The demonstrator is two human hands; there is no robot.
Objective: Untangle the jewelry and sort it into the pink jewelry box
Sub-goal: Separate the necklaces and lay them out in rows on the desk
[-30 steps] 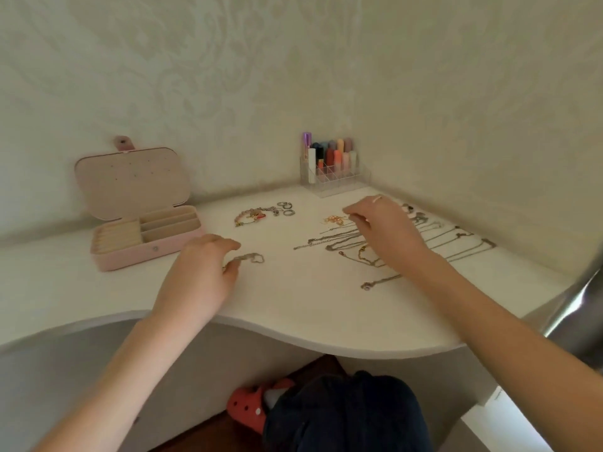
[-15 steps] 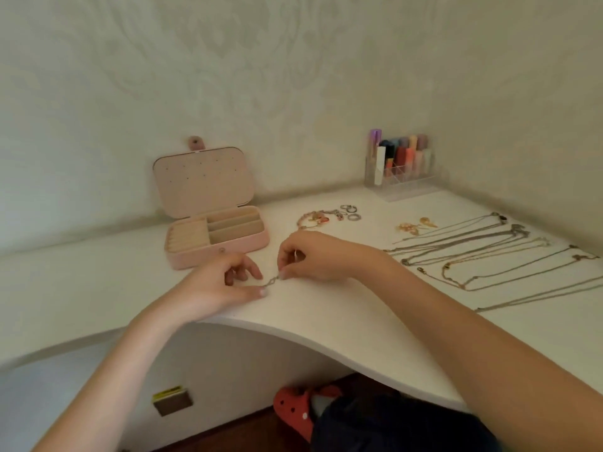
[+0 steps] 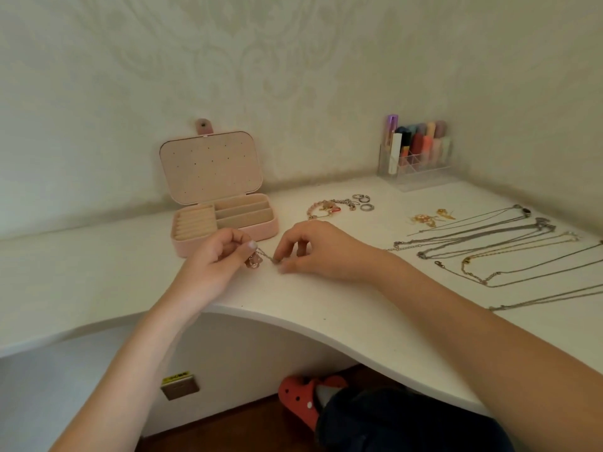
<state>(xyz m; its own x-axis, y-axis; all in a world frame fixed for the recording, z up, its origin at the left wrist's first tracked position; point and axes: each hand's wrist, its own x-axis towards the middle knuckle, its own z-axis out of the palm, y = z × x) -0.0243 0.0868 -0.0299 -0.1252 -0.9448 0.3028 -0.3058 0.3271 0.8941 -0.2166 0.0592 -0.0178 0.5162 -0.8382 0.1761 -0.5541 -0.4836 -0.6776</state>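
**A short chain stretched near the front edge: watch the pull and the drop**

Your left hand (image 3: pixel 219 256) pinches one end of a small chain (image 3: pixel 265 255), with a pink charm (image 3: pixel 254 261) hanging just under your thumb. Your right hand (image 3: pixel 313 251) pinches the other end, fingertips low on the tabletop (image 3: pixel 326 308). The chain runs short and taut between them, near the front edge and just in front of the pink jewelry box (image 3: pixel 225 223), which stands open toward the back left.

If you pull the hands apart to free a knot, you will likely tighten it, or strain a fine link. Ease the ends together instead. Should either pinch slip, the charm's weight could drag the chain over the curved front edge to the floor; work further in.

The laid-out necklaces (image 3: pixel 489 252) lie close beside your right forearm along the right side. A careless sweep back would probably drag them into each other. The rings (image 3: pixel 362 202) and earrings (image 3: pixel 430 218) toward the back could scatter likewise.
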